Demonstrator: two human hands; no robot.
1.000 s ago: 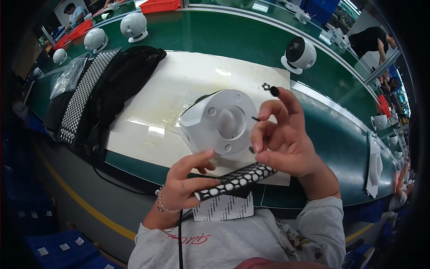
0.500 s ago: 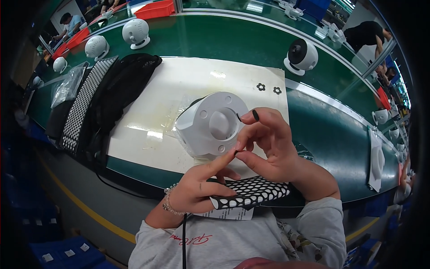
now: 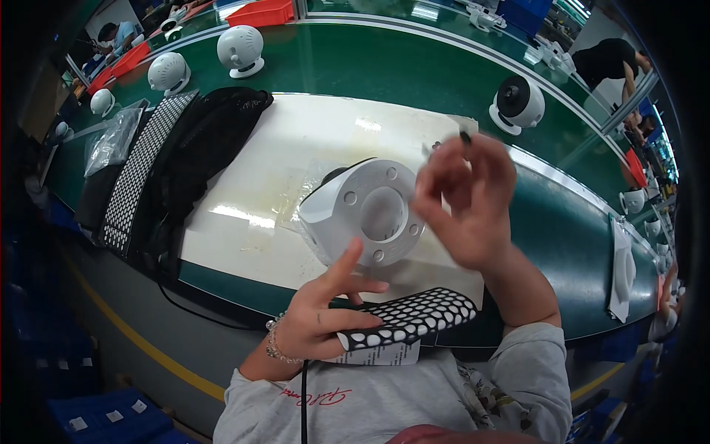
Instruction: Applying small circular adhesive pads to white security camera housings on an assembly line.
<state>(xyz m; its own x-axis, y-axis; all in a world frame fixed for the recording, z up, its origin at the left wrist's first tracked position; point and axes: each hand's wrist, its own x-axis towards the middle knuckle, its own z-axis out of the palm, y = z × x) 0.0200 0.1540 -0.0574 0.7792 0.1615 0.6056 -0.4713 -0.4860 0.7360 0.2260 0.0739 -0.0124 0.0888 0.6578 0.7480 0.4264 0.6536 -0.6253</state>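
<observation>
A white round device [image 3: 366, 214] lies tilted on a white mat [image 3: 251, 192], its ring-shaped underside with screw holes facing me. My left hand [image 3: 322, 322] is just below it and holds a black strip covered in white dots [image 3: 414, 318], with a white label under it; the index finger points up toward the device. My right hand [image 3: 466, 203] is raised over the device's right edge and is motion-blurred. It pinches a small dark pad [image 3: 464, 137] at its fingertips.
A black cloth pile [image 3: 207, 140], more dotted strips [image 3: 140, 174] and a clear plastic bag [image 3: 111, 140] lie left of the mat. White round devices [image 3: 240, 48] [image 3: 518, 103] stand on the green belt [image 3: 384, 66]. A red bin [image 3: 259, 11] sits behind. Another person [image 3: 606, 63] works at the far right.
Half a second ago my right hand's fingers were down by the dotted strip and my left hand; now the right hand has lifted up and right with a small dark pad.
</observation>
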